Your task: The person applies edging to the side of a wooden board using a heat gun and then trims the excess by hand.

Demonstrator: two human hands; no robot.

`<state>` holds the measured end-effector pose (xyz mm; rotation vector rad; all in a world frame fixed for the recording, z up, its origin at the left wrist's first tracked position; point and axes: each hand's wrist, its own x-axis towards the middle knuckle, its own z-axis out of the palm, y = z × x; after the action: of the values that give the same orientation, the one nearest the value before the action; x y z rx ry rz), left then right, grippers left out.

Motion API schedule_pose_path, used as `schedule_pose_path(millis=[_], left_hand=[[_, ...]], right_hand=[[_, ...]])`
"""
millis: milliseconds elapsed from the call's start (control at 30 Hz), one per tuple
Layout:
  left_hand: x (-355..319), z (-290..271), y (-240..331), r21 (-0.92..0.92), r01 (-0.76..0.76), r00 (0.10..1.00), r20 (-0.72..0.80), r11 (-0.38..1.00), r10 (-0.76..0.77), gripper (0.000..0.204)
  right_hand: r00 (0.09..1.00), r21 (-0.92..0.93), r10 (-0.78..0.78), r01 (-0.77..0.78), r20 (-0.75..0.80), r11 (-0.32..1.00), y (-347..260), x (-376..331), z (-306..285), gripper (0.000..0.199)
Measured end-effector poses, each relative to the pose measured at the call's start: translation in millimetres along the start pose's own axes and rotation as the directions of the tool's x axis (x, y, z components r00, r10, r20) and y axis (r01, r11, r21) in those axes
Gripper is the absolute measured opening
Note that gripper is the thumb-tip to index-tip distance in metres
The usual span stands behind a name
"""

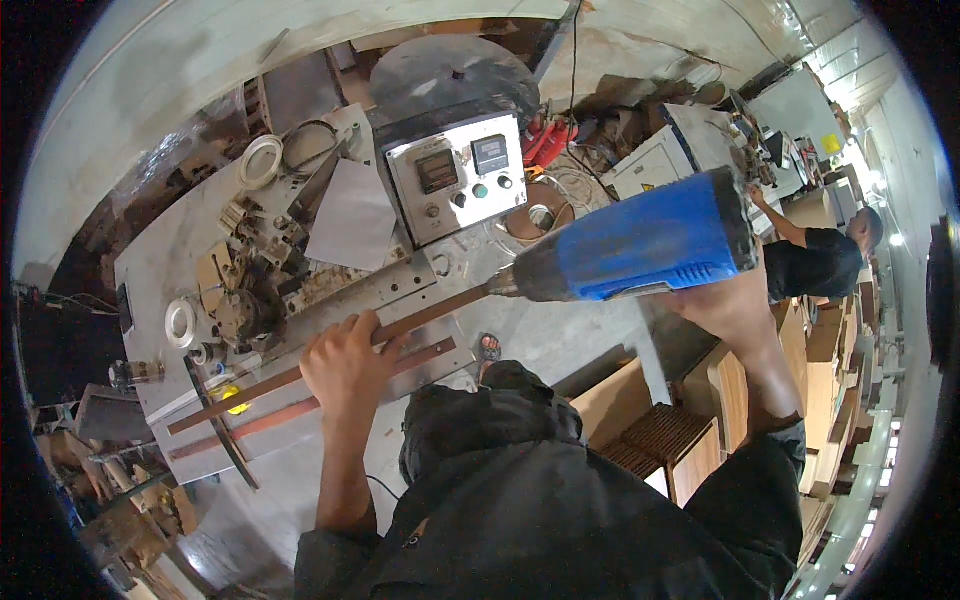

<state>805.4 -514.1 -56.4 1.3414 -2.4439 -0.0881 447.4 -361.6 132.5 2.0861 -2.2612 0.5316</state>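
My left hand (350, 362) is closed around a long, narrow brown strip (435, 318), which slants across the bench from lower left to upper right. Large and close in view is a blue heat gun (640, 245) with a dark, tapered nozzle. The nozzle tip meets the strip's right end; whether they touch, I cannot tell. My right hand (700, 305) grips the heat gun from underneath, its fingers mostly hidden behind the blue body. A second, reddish strip (400, 375) lies along the bench's near edge, below the first one.
On the workbench (165, 270) stand a control box (460, 180) with displays and knobs, white rings (261, 162), metal parts (250, 315) and a paper sheet (352, 215). A co-worker (815, 255) in black is at the right, near boards (790, 370). A dark cable (574, 90) hangs down.
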Motion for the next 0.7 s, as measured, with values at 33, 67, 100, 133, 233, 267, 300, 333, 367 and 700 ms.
schedule_pose_path(millis=[33, 67, 100, 133, 233, 267, 300, 333, 367, 700], left_hand=[[0, 0, 0, -0.018, 0.01, 1.0, 0.028, 1.0, -0.01, 0.041], [-1, 0, 0, -0.007, 0.008, 1.0, 0.005, 1.0, -0.008, 0.041], [-1, 0, 0, -0.01, 0.008, 1.0, 0.019, 1.0, -0.008, 0.041], [-1, 0, 0, -0.029, 0.022, 0.998, 0.051, 0.999, -0.021, 0.042], [0, -1, 0, -0.029, 0.009, 0.999, 0.036, 1.0, -0.008, 0.042], [0, -1, 1, -0.01, -0.003, 1.0, 0.01, 1.0, 0.003, 0.042], [0, -1, 1, -0.012, 0.0, 1.0, 0.015, 1.0, 0.0, 0.042], [0, -1, 1, -0.014, 0.001, 1.0, 0.021, 1.0, -0.001, 0.043], [0, -1, 1, -0.01, -0.005, 1.0, 0.02, 1.0, 0.005, 0.043], [-4, 2, -2, 0.02, 0.01, 0.999, 0.043, 1.0, -0.011, 0.046]], right_hand=[[1.0, -0.074, -0.017, 0.016, -0.014, 0.997, 4, -3, -2, 0.039], [1.0, -0.102, 0.005, -0.006, -0.006, 0.995, 8, -6, -3, 0.039], [1.0, -0.131, 0.027, -0.026, 0.001, 0.991, 12, -9, -5, 0.04], [0.999, -0.161, 0.049, -0.047, 0.009, 0.986, 16, -12, -7, 0.041], [0.978, -0.148, 0.198, -0.188, 0.058, 0.971, 24, -18, -5, 0.042], [0.986, -0.127, 0.156, -0.148, 0.058, 0.981, 25, -18, -4, 0.043], [0.991, -0.146, 0.136, -0.131, 0.022, 0.981, 23, -19, -1, 0.042], [0.992, -0.155, 0.128, -0.126, 0.001, 0.98, 20, -18, 2, 0.042], [0.993, -0.164, 0.121, -0.122, -0.019, 0.979, 17, -17, 4, 0.042], [0.995, -0.028, -0.093, 0.092, -0.036, 0.995, 3, -4, -2, 0.04]])
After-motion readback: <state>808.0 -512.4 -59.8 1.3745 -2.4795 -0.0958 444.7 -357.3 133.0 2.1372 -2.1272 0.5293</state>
